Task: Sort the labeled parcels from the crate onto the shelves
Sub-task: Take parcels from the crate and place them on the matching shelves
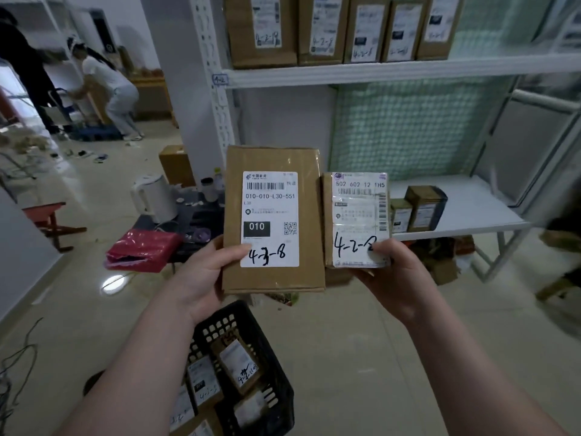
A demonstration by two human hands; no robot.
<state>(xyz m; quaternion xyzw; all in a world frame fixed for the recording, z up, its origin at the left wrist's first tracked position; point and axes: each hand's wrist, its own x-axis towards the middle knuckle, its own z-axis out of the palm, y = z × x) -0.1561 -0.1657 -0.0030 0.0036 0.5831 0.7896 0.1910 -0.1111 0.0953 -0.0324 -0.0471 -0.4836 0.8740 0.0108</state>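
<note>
My left hand [206,272] grips a flat brown cardboard parcel [273,162], upright, with a white label handwritten "4-3-8". Beside it my right hand [397,275] holds a smaller taped parcel [358,221] marked "4-2-" with my thumb over the last digit. Both are held up in front of a white shelf unit [408,72]. Below my arms stands a black plastic crate [251,328] with several labeled parcels inside. The upper shelf carries a row of brown boxes [264,29] with handwritten codes.
The lower shelf [465,212] bears two small dark boxes [424,209] at its left end. On the floor to the left are a red bag [141,250], a white kettle [154,196] and a cardboard box [176,165]. Two people bend over a cart at the far left.
</note>
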